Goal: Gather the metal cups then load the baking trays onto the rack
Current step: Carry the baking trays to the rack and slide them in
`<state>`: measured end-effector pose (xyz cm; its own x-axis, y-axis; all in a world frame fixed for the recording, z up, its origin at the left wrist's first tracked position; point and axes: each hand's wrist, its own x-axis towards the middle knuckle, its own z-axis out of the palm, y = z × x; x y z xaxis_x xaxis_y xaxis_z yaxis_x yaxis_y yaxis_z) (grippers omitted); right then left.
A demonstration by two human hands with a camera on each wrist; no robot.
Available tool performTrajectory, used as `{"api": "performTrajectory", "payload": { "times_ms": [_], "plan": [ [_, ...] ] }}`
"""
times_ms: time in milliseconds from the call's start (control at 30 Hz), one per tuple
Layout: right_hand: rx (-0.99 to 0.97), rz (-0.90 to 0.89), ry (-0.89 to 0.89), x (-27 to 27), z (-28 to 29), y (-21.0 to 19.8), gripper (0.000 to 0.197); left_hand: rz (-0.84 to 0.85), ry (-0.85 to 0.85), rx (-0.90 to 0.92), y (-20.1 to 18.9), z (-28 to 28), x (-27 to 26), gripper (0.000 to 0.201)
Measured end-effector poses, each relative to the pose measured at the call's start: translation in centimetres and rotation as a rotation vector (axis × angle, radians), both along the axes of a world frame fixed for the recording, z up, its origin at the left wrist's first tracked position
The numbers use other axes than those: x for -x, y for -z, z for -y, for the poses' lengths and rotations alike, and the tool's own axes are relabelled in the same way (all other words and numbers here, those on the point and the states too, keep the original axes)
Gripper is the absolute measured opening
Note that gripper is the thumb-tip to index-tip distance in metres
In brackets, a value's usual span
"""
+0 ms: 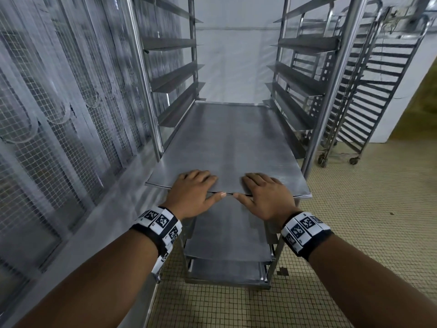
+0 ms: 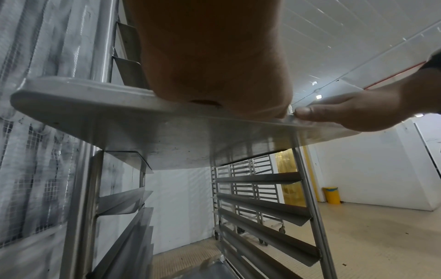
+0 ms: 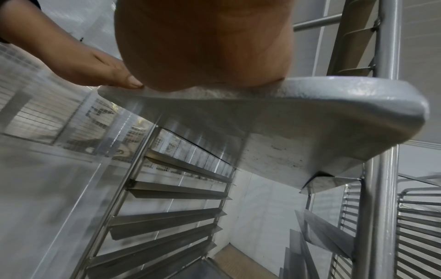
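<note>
Both hands lie flat on the near edge of a tray (image 1: 227, 143). The left hand (image 1: 191, 192) and the right hand (image 1: 262, 197) have straight fingers spread on top and thumbs along the rim, tips almost touching — pressing, not gripping. The tray sits most of the way in the rack (image 1: 331, 91), resting on the side rails, with its near end sticking out. Two more trays sit on lower rails.

What could go wrong? If one hand pushes harder, the tray may turn and jam against a post. If a side edge slips off its rail, that side could drop onto the tray below. Thumbs on the rim could get nipped near the posts.

No cups show anywhere, so I cannot tell if they are gathered. The far edge is hard to make out — it may already touch the back. The wrist views show mostly palm and the tray's underside.
</note>
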<state>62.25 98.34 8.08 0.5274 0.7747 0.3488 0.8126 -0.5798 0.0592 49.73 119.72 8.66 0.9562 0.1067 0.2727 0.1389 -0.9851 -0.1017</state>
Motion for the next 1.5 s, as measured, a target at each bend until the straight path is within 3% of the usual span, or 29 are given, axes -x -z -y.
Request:
{"api": "performTrajectory", "payload": {
  "times_ms": [467,833,967,1367,1500],
  "plan": [
    [0.08,-0.05,0.067,-6.9,-4.3,-1.5,0.08,0.155,0.058,-0.044,0.5,-4.9,-8.3,0.066],
    [0.09,-0.098,0.104,-11.9,-7.2,-1.8,0.087,0.17,0.075,0.056,0.4,-7.5,-13.8,0.069],
    [0.114,-0.106,0.12,-13.1,-7.9,-2.1,0.078,0.19,0.072,0.055,0.4,-8.2,-15.0,0.066],
    [0.131,-0.137,0.123,-13.7,-8.4,-2.2,0.09,0.229,0.096,0.032,0.9,-8.7,-15.8,0.062],
    [0.112,-0.134,0.128,-13.9,-8.4,-2.0,0.084,0.2,0.095,0.045,1.0,-8.8,-16.0,0.064]
  ]
}}
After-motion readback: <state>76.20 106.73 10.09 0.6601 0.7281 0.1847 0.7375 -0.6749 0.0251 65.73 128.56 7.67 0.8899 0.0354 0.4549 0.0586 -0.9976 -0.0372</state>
